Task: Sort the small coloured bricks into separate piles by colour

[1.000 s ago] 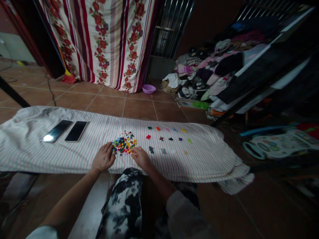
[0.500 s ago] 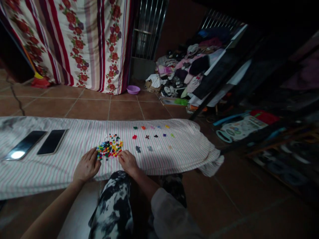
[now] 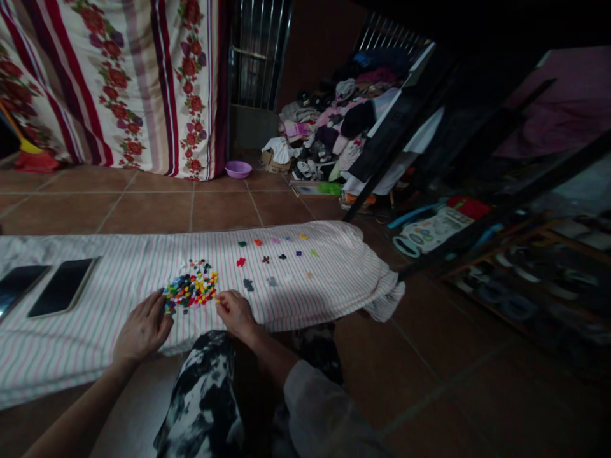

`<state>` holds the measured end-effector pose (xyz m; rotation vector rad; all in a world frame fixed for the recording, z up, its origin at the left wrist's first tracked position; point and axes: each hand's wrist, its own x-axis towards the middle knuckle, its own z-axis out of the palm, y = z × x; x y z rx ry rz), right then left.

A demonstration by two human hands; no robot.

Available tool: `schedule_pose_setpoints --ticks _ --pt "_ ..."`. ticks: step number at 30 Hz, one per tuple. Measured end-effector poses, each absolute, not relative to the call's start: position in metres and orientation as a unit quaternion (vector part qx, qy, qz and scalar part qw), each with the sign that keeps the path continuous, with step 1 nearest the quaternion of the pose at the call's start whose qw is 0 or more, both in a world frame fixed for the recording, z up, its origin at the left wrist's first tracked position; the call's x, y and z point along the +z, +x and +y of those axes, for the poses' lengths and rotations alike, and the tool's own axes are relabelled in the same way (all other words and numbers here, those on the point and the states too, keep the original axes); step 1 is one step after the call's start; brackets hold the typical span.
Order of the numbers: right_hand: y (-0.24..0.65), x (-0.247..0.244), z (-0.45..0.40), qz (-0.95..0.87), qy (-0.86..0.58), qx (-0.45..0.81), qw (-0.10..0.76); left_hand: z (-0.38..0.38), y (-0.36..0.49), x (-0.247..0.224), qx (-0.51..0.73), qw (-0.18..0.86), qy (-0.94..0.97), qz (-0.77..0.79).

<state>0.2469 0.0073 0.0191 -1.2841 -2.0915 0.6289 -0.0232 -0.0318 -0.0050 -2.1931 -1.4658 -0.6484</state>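
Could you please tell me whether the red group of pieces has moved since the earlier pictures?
No. Against the striped cloth, the red group keeps its place, beyond the dark grey group and left of the brown group; the view has shifted.

The view swings rightward within a second, carrying the heap of small coloured pieces (image 3: 191,289) from mid-frame to left of center, with the left hand (image 3: 143,327) and right hand (image 3: 235,312) sliding along as well; the right fingertips edge slightly outward at the heap's lower right; one phone (image 3: 21,286) is now cropped by the left edge, the red dustpan (image 3: 37,161) shifts to the far left, and a shoe rack (image 3: 520,270) and pink cloth (image 3: 563,108) come into fuller view at right and upper right
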Motion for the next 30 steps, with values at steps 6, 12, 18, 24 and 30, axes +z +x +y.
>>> schedule_pose_setpoints --ticks 6,12,18,24,30 --pt "0.273 0.019 0.002 -0.784 -0.474 0.239 0.323 -0.032 -0.022 -0.002 -0.217 0.224 -0.787 -0.533" --pt "0.313 0.023 0.008 -0.751 -0.490 0.247 0.367 -0.033 -0.024 -0.004 -0.216 0.208 -0.794 -0.529" --pt "0.376 0.027 0.051 -0.694 -0.548 0.179 0.430 -0.034 -0.026 -0.008 -0.213 0.185 -0.787 -0.549" --pt "0.448 0.030 0.113 -0.634 -0.630 0.093 0.439 -0.033 -0.029 -0.013 -0.208 0.187 -0.786 -0.551" --pt "0.499 0.040 0.169 -0.590 -0.711 0.052 0.379 -0.034 -0.030 -0.013 -0.202 0.192 -0.786 -0.552"
